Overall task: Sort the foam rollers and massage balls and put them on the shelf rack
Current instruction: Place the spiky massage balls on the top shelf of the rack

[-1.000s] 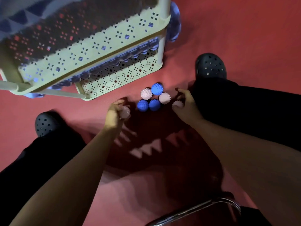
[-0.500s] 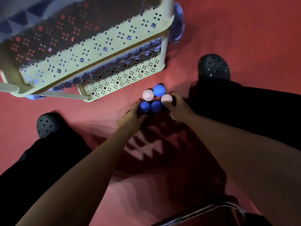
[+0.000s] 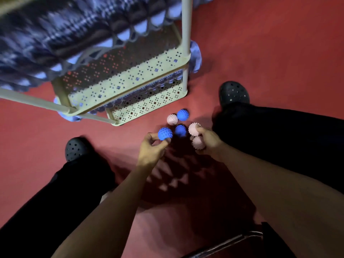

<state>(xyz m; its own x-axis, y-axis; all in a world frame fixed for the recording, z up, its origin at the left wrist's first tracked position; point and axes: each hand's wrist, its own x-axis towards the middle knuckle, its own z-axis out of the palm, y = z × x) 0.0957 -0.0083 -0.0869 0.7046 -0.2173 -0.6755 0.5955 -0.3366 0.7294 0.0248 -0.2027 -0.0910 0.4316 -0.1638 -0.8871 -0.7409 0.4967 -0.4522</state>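
So this is the ball-gathering step, colour by colour from the look of it. Taking the shelf rack (image 3: pixel 130 86) as the landmark: the spiky massage balls sit on the red floor (image 3: pixel 270 43) just off the rack's lower front corner. The left hand (image 3: pixel 150 151) pinches a blue ball (image 3: pixel 165 133) between thumb and fingertips, lifted a touch away from the cluster on the side away from the rack. The right hand (image 3: pixel 208 138) has its fingers curled round two pink balls, one (image 3: pixel 194 129) at the fingertips and another (image 3: pixel 198 143) tucked lower in the palm.

Left on the floor nearest the rack: a pink ball (image 3: pixel 172 119) touching a blue ball (image 3: pixel 183 114), with a third blue ball (image 3: pixel 180 130) just behind them, between the two hands.

The rack's tiers already hold the knobbly foam rollers (image 3: pixel 74 34), though that part is blurry.

My guess for the next move: both hands are pretty full, so either scoop the remaining blues with the left and the last pink with the right, or carry these up to a tier. Spiky balls roll easily, so a firm cupped grip matters
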